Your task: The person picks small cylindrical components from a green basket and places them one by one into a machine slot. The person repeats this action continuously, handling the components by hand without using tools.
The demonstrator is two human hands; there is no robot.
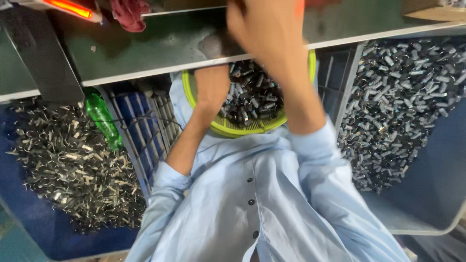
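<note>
Right grip (272,29) raised, basket (233,128) below, bottle (103,119)

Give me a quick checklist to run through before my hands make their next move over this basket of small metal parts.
1. Right hand in clear view: not ok, raised close to the camera and blurred.
2. Left hand visible: not ok, it reaches under the green shelf edge.
3. Either hand holding a part: cannot tell.
4. Yellow-green basket resting on the lap with parts inside: ok.
5. Blue bin of bent metal clips stocked: ok.
6. Bin of dark cylindrical parts stocked: ok.
</note>
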